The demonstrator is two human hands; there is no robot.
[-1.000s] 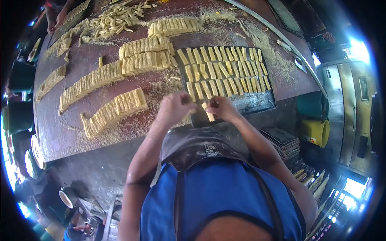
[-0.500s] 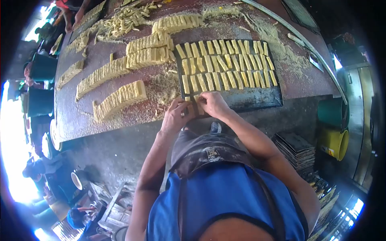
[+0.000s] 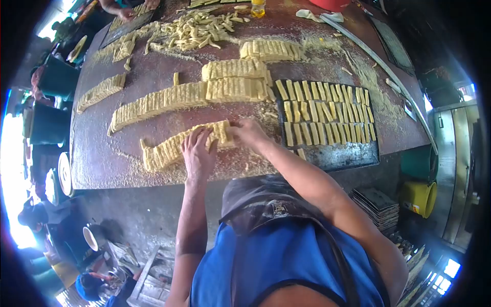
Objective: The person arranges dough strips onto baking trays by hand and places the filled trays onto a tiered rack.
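A row of pale dough strips [image 3: 164, 151], pressed side by side, lies near the table's front edge. My left hand [image 3: 198, 156] is over the right part of this row, fingers curled on its top and thumb at the near side. At the row's right end my right hand [image 3: 249, 136] closes round the last strips, its fingertips partly hidden. To the right, a dark baking tray [image 3: 337, 157] carries three rows of spaced strips, plus a couple of strips at its near left, partly covered by my right forearm.
Longer stacked rows of strips [image 3: 235, 89] stand behind, with a heap of loose pieces [image 3: 197, 29] farther back. A metal bar [image 3: 368, 56] runs along the table's right side. Another person's hand [image 3: 128, 14] is at the far left. Stacked trays [image 3: 377, 204] stand below at right.
Both hands have moved left from the tray's near left corner to the front row of dough strips. The view has shifted, so the table sits farther right and lower.
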